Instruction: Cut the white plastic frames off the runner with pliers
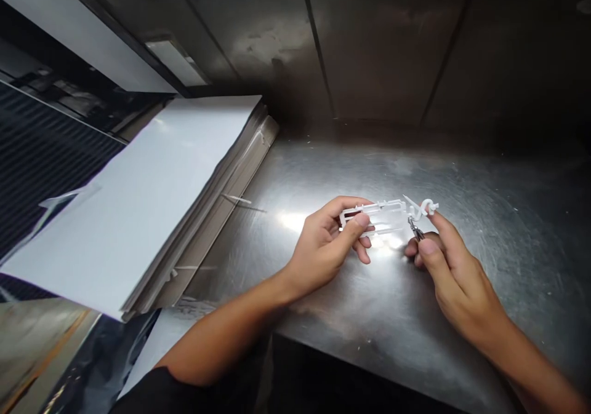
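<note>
A white plastic frame-shaped part (pixel 392 205) with thin bars is pinched between the thumb and fingers of my left hand (pixel 330 235). At its right end hangs a curled white plastic piece (pixel 427 207), like a moulding runner, with a thin pointed spike. My right hand (pixel 455 272) grips small metal nippers (pixel 417 230), their jaws at the joint between the frame and the curled piece. The index finger of that hand touches the curled piece. The nippers' handles are mostly hidden in my palm.
A metal worktop (pixel 508 235) lies under both hands, with small white specks on it. To the left rests a stack of white sheets (pixel 152 186) over cardboard, thin white strips poking from its side. A metal wall (pixel 383 51) rises behind the worktop.
</note>
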Available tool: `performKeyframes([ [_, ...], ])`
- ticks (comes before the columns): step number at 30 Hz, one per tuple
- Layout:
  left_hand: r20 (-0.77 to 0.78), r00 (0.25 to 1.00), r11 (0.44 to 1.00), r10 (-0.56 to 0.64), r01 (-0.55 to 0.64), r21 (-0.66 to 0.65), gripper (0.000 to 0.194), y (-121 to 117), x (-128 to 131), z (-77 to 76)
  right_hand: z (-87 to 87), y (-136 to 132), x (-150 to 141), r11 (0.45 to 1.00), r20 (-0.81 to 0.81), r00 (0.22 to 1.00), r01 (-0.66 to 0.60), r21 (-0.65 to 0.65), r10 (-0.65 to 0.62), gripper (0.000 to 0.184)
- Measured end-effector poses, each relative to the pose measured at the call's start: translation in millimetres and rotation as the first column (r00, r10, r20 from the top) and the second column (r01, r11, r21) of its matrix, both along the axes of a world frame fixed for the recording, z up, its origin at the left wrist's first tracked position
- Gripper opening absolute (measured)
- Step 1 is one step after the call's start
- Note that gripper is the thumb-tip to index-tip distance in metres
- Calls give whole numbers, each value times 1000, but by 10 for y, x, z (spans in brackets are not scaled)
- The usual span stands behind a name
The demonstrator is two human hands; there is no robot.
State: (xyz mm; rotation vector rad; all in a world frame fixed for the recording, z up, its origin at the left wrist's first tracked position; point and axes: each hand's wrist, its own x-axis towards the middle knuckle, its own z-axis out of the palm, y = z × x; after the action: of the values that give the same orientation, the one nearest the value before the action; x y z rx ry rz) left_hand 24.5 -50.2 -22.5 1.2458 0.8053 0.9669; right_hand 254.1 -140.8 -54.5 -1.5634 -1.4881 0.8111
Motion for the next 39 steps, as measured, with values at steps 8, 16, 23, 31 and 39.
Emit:
performKeyframes([
  [8,0,1000,1000,6,-6,-10,33,16,27,3,17,-7,-8,1000,12,1000,-3,5,3,55],
  [16,16,1000,1000,3,-3,-22,29,-2,21,-9,9,-28,0,999,1,1000,0,-38,0,55],
  [23,-1,1000,1000,-2,2,1,26,-17,33,-36,29,-8,-31,1000,-12,1000,-1,-28,1,55],
  [31,10,1000,1000,-2,2,9,19,-35,37,-6,41,6,-35,1000,9,1000,-5,-10,5,54],
  [39,-39,999,1000,18,-17,15,28,-37,37,-41,45,-27,-23,1000,85,996,7,-1,-7,73],
])
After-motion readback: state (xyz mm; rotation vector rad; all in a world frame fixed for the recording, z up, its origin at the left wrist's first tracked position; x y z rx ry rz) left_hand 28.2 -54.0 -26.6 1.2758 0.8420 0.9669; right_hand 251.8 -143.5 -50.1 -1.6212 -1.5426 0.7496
